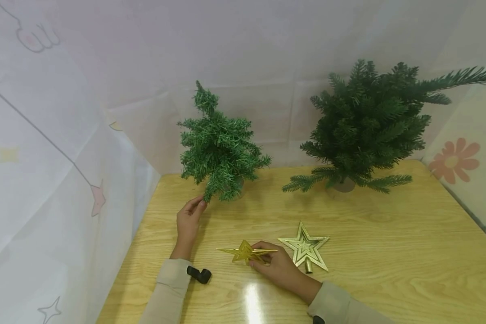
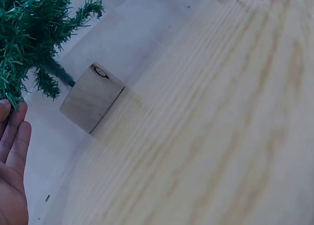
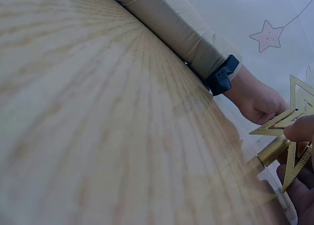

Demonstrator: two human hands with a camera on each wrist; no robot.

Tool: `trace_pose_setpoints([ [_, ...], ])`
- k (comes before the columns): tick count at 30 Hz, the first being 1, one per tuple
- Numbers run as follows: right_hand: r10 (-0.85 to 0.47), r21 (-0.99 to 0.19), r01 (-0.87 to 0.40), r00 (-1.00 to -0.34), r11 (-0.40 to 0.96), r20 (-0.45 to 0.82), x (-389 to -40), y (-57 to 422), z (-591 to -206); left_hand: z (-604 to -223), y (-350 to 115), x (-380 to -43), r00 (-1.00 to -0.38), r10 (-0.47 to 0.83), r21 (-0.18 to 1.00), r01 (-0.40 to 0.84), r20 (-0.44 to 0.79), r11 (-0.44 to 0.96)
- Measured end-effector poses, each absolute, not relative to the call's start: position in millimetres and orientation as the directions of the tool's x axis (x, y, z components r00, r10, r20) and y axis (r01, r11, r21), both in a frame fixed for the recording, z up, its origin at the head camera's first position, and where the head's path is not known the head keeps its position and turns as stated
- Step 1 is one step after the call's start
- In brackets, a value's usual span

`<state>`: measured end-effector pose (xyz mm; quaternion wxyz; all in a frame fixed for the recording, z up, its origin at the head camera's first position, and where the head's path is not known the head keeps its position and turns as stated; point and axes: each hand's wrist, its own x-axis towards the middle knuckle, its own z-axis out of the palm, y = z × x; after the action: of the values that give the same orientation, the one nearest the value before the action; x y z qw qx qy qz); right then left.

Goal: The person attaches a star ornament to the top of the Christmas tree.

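Observation:
A small bright-green artificial Christmas tree stands on a round wooden base at the back left of the table. My left hand pinches the tip of one of its lower front branches between thumb and fingers. In my right hand a gold star tree topper is gripped just above the table; its hollow tube shows in the right wrist view. A second gold star topper lies flat on the table, just beyond the right hand.
A larger, darker artificial Christmas tree stands at the back right, one long branch reaching out to the right. The wood-grain table is backed by a pale printed cloth. A black wrist camera sits on the left cuff.

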<state>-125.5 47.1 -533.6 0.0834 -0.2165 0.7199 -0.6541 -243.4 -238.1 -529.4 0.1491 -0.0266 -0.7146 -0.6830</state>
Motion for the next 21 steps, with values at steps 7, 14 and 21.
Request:
trace_pose_setpoints([
  [7, -0.419, -0.963, -0.241, -0.892, 0.123, 0.169, -126, 48, -531, -529, -239, -243, -0.959, -0.168, 0.973, 0.223, 0.228, 0.052],
  [14, -0.423, -0.953, -0.252, -0.892, 0.171, 0.159, -126, 48, -532, -513, -236, -236, -0.963, -0.135, 0.972, 0.229, 0.234, 0.050],
  [21, -0.419, -0.935, -0.275, -0.893, 0.223, 0.163, -127, 48, -533, -504, -232, -230, -0.962, -0.133, 0.971, 0.232, 0.238, 0.061],
])
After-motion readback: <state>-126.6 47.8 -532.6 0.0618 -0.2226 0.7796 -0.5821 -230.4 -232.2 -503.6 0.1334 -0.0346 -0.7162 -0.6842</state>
